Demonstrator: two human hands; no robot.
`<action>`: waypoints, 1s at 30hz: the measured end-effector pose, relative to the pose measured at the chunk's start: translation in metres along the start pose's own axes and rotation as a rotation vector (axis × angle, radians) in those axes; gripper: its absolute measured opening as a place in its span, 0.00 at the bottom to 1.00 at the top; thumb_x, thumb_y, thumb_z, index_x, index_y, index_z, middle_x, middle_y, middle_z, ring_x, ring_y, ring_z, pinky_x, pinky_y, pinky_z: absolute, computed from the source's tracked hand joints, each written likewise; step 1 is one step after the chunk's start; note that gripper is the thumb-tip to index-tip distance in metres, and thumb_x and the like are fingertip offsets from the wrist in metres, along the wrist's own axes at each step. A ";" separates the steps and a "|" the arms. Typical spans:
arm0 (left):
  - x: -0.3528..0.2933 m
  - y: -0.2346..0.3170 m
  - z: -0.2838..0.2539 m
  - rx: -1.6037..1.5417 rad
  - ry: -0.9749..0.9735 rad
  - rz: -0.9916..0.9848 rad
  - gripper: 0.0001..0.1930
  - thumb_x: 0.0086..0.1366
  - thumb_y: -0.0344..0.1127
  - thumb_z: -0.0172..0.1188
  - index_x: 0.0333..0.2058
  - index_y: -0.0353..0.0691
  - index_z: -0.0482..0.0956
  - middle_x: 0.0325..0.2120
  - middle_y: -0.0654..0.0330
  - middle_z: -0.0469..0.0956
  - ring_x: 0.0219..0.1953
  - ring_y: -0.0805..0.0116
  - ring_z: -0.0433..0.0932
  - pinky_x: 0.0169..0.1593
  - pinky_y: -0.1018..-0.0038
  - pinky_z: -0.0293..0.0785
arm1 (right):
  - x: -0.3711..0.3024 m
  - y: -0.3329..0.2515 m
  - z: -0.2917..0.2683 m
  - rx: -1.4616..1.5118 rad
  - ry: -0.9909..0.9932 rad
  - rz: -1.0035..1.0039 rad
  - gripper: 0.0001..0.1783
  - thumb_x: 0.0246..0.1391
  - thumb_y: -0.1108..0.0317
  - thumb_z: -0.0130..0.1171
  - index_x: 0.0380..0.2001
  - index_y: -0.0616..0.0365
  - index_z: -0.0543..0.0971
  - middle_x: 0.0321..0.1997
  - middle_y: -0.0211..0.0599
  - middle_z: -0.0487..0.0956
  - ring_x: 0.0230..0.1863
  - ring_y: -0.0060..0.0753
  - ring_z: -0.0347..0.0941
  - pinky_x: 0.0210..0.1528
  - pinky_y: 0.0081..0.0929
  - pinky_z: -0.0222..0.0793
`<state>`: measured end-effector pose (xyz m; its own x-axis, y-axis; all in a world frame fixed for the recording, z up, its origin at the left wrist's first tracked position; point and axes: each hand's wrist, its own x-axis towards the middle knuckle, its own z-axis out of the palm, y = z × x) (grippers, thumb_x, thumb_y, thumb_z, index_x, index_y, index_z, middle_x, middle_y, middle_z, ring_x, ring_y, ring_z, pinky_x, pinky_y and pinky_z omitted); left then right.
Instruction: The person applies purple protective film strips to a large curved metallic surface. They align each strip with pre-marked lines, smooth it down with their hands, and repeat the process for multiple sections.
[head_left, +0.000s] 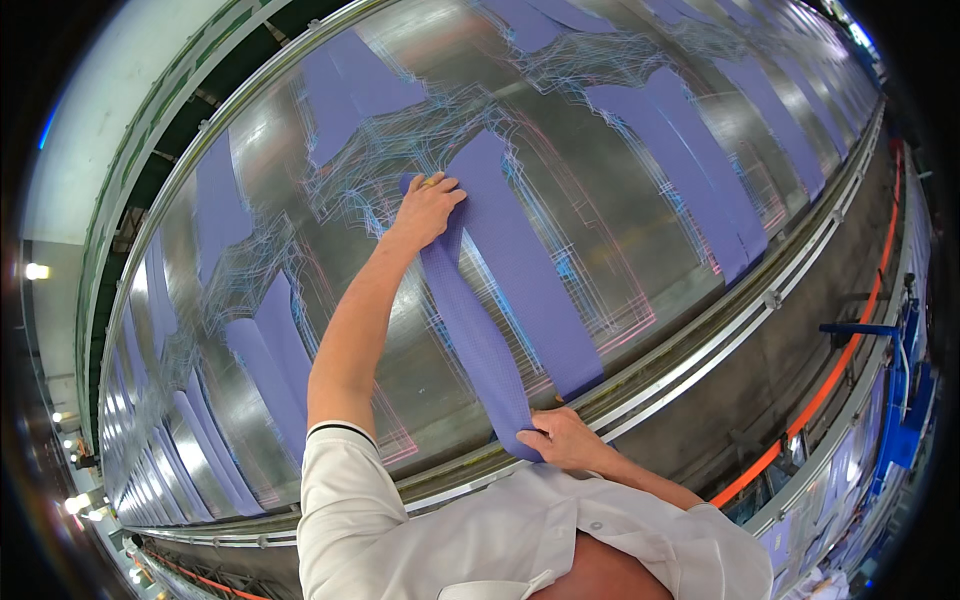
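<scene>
A long purple fabric piece (475, 330) stretches between my two hands over a shiny metal table (620, 235). At its far end, my left hand (430, 208) grips the fabric with bent fingers, one of which wears a ring. My right hand (565, 438) is closed on the near end, which hangs at the table's front edge. Just to the right, a second purple fabric piece (520, 255) lies flat, its upper left part next to my left fingers. Blue and pink outlines mark the metal around both pieces.
More purple fabric pieces lie along the table, such as one at the right (690, 165) and a folded one at the left (270, 350). A metal rail (720, 335) borders the near edge. Beyond it run an orange strip (850, 350) and a blue bracket (890, 400).
</scene>
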<state>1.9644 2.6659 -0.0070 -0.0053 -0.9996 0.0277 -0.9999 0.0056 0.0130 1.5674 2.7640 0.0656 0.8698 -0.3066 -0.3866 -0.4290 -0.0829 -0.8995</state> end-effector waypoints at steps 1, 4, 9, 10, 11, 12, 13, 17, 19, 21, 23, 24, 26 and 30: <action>0.002 -0.002 -0.002 -0.032 -0.012 0.017 0.15 0.60 0.24 0.57 0.47 0.45 0.78 0.52 0.61 0.75 0.59 0.60 0.71 0.64 0.58 0.62 | 0.000 -0.001 -0.001 0.014 -0.004 0.017 0.18 0.59 0.60 0.58 0.26 0.67 0.77 0.30 0.55 0.78 0.35 0.60 0.73 0.41 0.48 0.66; 0.009 -0.003 -0.005 -0.099 -0.033 0.046 0.09 0.60 0.24 0.57 0.39 0.42 0.76 0.42 0.62 0.77 0.50 0.61 0.75 0.61 0.60 0.64 | -0.001 0.014 0.006 -0.021 0.002 -0.010 0.17 0.58 0.61 0.59 0.27 0.67 0.78 0.30 0.54 0.78 0.35 0.59 0.73 0.40 0.47 0.66; 0.003 -0.020 -0.013 -0.207 -0.013 0.100 0.06 0.59 0.23 0.57 0.32 0.40 0.70 0.30 0.60 0.75 0.40 0.57 0.76 0.57 0.60 0.65 | 0.003 0.007 0.009 -0.043 0.002 -0.133 0.16 0.58 0.62 0.59 0.25 0.66 0.77 0.29 0.51 0.79 0.34 0.57 0.74 0.40 0.47 0.66; -0.003 -0.027 -0.018 -0.246 0.002 0.097 0.07 0.58 0.21 0.56 0.32 0.40 0.69 0.29 0.60 0.75 0.39 0.57 0.76 0.57 0.61 0.65 | 0.004 0.001 0.008 -0.029 -0.004 -0.153 0.16 0.58 0.62 0.59 0.24 0.66 0.77 0.29 0.50 0.79 0.34 0.56 0.74 0.40 0.47 0.66; -0.009 -0.030 -0.021 -0.285 0.017 0.093 0.09 0.57 0.20 0.56 0.32 0.40 0.68 0.27 0.60 0.74 0.38 0.57 0.76 0.57 0.61 0.66 | 0.004 -0.001 0.007 -0.041 -0.015 -0.163 0.16 0.58 0.63 0.59 0.24 0.66 0.76 0.29 0.49 0.78 0.34 0.56 0.74 0.40 0.46 0.66; -0.014 -0.031 -0.023 -0.315 0.027 0.085 0.08 0.57 0.20 0.55 0.32 0.40 0.68 0.27 0.60 0.73 0.37 0.57 0.75 0.56 0.61 0.65 | 0.004 -0.004 0.006 -0.052 -0.027 -0.174 0.16 0.58 0.63 0.59 0.24 0.66 0.76 0.29 0.49 0.78 0.34 0.55 0.74 0.40 0.46 0.66; -0.019 -0.029 -0.027 -0.347 0.039 0.078 0.08 0.58 0.20 0.55 0.32 0.40 0.67 0.27 0.59 0.73 0.36 0.57 0.75 0.56 0.60 0.65 | 0.003 -0.007 0.004 -0.066 -0.038 -0.184 0.16 0.58 0.63 0.59 0.24 0.65 0.76 0.29 0.48 0.78 0.33 0.55 0.74 0.41 0.45 0.66; -0.038 -0.025 -0.042 -0.408 0.111 0.090 0.06 0.61 0.22 0.55 0.33 0.39 0.69 0.27 0.56 0.73 0.35 0.53 0.73 0.55 0.57 0.65 | 0.001 -0.031 -0.009 -0.086 -0.116 -0.196 0.14 0.58 0.63 0.59 0.26 0.64 0.75 0.29 0.46 0.76 0.34 0.54 0.73 0.42 0.44 0.66; -0.050 -0.025 -0.047 -0.426 0.089 0.037 0.04 0.62 0.23 0.55 0.34 0.38 0.70 0.27 0.55 0.74 0.35 0.52 0.74 0.53 0.58 0.67 | 0.000 -0.038 -0.016 -0.112 -0.094 -0.221 0.13 0.58 0.64 0.59 0.27 0.64 0.75 0.29 0.45 0.76 0.35 0.53 0.73 0.42 0.43 0.66; -0.062 -0.028 -0.054 -0.493 0.129 -0.028 0.04 0.62 0.23 0.56 0.34 0.36 0.71 0.28 0.55 0.75 0.35 0.53 0.75 0.50 0.61 0.69 | -0.006 -0.045 -0.022 -0.139 -0.101 -0.227 0.12 0.58 0.64 0.59 0.28 0.63 0.75 0.29 0.45 0.76 0.36 0.53 0.73 0.41 0.45 0.66; -0.069 -0.028 -0.067 -0.619 0.223 -0.095 0.03 0.62 0.23 0.57 0.34 0.34 0.72 0.29 0.55 0.76 0.34 0.56 0.77 0.47 0.65 0.72 | -0.010 -0.045 -0.022 -0.122 -0.172 -0.258 0.12 0.58 0.63 0.59 0.28 0.62 0.75 0.29 0.45 0.76 0.36 0.54 0.73 0.39 0.46 0.66; -0.070 -0.033 -0.077 -0.640 0.297 -0.178 0.04 0.62 0.23 0.58 0.35 0.34 0.72 0.28 0.55 0.76 0.32 0.58 0.76 0.44 0.67 0.72 | -0.015 -0.043 -0.018 -0.092 -0.242 -0.287 0.13 0.58 0.63 0.59 0.27 0.62 0.75 0.29 0.45 0.76 0.36 0.55 0.73 0.39 0.47 0.66; -0.077 -0.047 -0.103 -0.754 0.315 -0.331 0.06 0.61 0.24 0.60 0.35 0.34 0.72 0.26 0.58 0.76 0.31 0.69 0.75 0.40 0.72 0.71 | -0.018 -0.040 -0.014 -0.074 -0.247 -0.223 0.14 0.57 0.62 0.60 0.27 0.62 0.75 0.28 0.46 0.76 0.35 0.56 0.73 0.38 0.49 0.67; -0.081 -0.076 -0.145 -0.701 -0.067 -0.542 0.09 0.60 0.27 0.62 0.40 0.35 0.80 0.24 0.61 0.78 0.30 0.71 0.76 0.37 0.72 0.72 | -0.002 -0.015 -0.011 -0.062 0.111 -0.033 0.18 0.58 0.61 0.60 0.23 0.64 0.71 0.22 0.49 0.71 0.27 0.53 0.69 0.32 0.45 0.65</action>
<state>2.0432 2.7506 0.1348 0.4437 -0.8693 -0.2180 -0.6276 -0.4750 0.6168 1.5694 2.7551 0.0826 0.8527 -0.4056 -0.3293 -0.4181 -0.1519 -0.8956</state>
